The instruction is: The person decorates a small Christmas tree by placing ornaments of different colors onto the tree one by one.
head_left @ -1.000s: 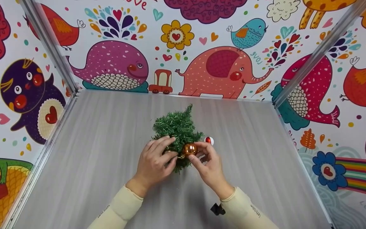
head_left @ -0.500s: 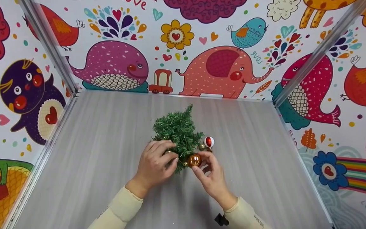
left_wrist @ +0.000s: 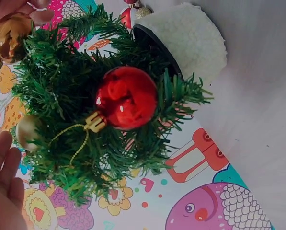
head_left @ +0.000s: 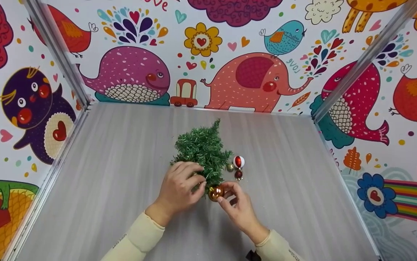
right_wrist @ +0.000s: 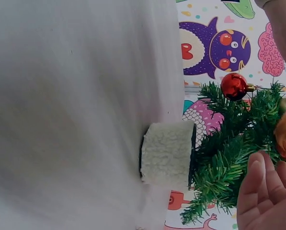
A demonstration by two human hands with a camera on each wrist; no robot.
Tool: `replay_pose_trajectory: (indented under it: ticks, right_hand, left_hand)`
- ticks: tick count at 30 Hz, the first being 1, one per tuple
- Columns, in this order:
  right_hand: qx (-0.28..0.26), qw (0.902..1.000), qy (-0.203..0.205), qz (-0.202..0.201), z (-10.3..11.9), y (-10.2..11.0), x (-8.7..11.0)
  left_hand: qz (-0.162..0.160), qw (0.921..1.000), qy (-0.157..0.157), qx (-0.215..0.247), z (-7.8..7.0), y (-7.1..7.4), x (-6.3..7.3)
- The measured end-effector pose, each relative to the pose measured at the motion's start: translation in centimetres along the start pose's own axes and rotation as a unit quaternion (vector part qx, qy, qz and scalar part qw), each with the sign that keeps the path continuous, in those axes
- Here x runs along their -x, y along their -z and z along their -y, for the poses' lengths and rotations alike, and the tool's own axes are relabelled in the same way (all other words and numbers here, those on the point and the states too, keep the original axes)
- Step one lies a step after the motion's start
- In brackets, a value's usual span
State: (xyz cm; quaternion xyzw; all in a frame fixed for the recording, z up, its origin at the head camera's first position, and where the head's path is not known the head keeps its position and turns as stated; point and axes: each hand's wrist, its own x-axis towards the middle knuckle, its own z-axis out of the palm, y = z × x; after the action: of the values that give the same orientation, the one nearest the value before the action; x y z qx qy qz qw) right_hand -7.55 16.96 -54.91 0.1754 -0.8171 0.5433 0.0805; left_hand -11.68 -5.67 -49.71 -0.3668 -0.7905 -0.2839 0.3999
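Note:
A small green artificial Christmas tree stands mid-table on a white fuzzy base. My right hand pinches a shiny copper-gold Christmas ball between thumb and fingers, close against the tree's near side. My left hand is at the near left branches with bent fingers; I cannot tell whether they hold a twig, as the tips are partly hidden. On the tree in the left wrist view hang a red ball, with a gold cap and loop, and a paler gold ball near my left fingers.
To the right of the tree lie a red-and-white ball, a small glittery gold ball and a dark red ball. Printed cartoon panels wall in the grey table at the back and sides.
My right hand has carried the copper-gold ball toward me, down along the tree, uncovering the small balls at right. My left hand has shifted slightly toward me.

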Motion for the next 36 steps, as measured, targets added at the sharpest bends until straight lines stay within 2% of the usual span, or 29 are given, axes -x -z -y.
replay_pose_trajectory:
  ticks: [4,7,13,17,23,28,36]
  right_hand:
    - [0.021,0.9993,0.025,-0.016,0.3,0.0,-0.2]
    - [0.040,0.9961,0.068,-0.038,0.7,-0.1,-0.6]
    - [0.093,0.9763,0.187,-0.057,1.8,-0.4,-1.9]
    - [0.111,0.9663,0.228,-0.046,2.4,-0.8,-2.4]
    - [0.112,0.9652,0.233,-0.039,2.5,-1.3,-2.7]
    - [0.090,0.9663,0.238,-0.041,2.2,-1.3,-2.6]
    - [0.080,0.9677,0.237,-0.029,2.1,-1.1,-2.1]
  left_hand:
    - [0.007,1.0000,0.006,0.002,-0.2,0.0,0.1]
    - [0.009,0.9999,0.006,0.000,-0.2,0.0,0.1]
    - [0.001,1.0000,-0.001,-0.002,-0.3,0.0,0.3]
    - [0.002,1.0000,0.000,-0.002,-0.4,0.0,0.4]
    - [0.004,1.0000,-0.004,0.000,-0.5,-0.1,0.6]
    - [0.009,0.9999,-0.013,-0.003,-0.6,0.0,1.0]
    - [0.018,0.9991,-0.037,-0.005,-0.6,0.1,2.0]
